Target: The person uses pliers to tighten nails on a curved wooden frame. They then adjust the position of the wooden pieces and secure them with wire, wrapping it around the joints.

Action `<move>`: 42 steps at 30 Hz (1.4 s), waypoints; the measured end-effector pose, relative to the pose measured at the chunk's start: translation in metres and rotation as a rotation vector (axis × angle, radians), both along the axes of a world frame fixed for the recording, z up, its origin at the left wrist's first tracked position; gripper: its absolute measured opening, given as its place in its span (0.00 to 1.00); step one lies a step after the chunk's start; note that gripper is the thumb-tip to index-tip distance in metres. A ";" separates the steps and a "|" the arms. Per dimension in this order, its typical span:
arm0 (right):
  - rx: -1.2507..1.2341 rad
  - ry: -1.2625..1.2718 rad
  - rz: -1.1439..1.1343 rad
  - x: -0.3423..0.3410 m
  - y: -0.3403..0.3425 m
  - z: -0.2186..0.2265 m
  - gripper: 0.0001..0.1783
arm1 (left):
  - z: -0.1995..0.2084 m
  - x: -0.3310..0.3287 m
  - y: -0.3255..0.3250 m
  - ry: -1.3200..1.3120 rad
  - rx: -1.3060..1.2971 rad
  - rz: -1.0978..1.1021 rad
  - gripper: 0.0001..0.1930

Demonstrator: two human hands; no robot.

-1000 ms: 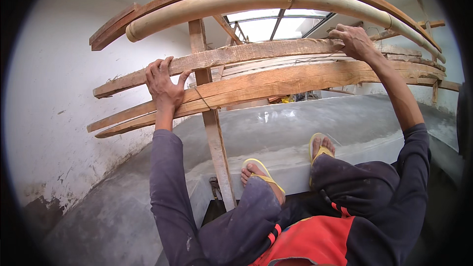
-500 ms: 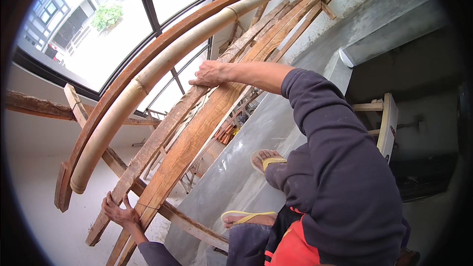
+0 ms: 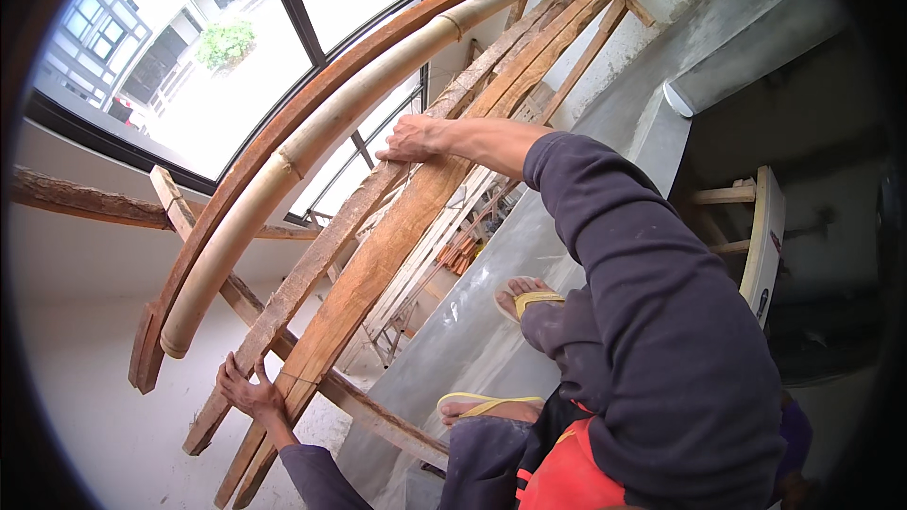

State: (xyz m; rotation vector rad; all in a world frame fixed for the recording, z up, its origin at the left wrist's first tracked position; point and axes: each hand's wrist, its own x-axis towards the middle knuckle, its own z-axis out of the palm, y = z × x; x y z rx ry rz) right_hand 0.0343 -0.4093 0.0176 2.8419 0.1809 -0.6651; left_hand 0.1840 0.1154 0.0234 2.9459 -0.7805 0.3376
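My left hand (image 3: 253, 394) lies near the lower end of a narrow, rough-edged wooden plank (image 3: 316, 263), its fingers curled over the far edge and its thumb on top. Farther up, my right hand (image 3: 413, 139) is closed round the same plank, the fingers bent over its far side. Next to it, on my side, runs a wider brown board (image 3: 378, 250) with a thin tie round its lower end. My left wrist passes close to that board's edge. Both lie sloping across a wooden crossbeam (image 3: 373, 418).
Beyond the plank, a bamboo pole (image 3: 326, 127) and a curved brown timber (image 3: 215, 200) run alongside, near a black-framed window (image 3: 304, 42). Below is a grey concrete surface (image 3: 491, 321) under my sandalled feet. A wooden frame (image 3: 763, 236) stands at the right by a dark opening.
The view has shifted a little, so the timbers and window sit slightly farther right. Both hands keep about the same places on the plank.
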 end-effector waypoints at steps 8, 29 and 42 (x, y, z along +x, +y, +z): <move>-0.055 -0.034 0.014 0.003 0.001 -0.005 0.20 | -0.004 0.006 0.003 -0.034 -0.012 -0.004 0.31; -0.059 -0.062 -0.112 0.002 -0.009 -0.035 0.31 | -0.002 0.011 -0.012 -0.032 0.022 -0.046 0.31; -0.027 -0.117 -0.181 0.015 -0.014 -0.015 0.38 | -0.015 0.021 -0.014 -0.087 0.192 0.025 0.28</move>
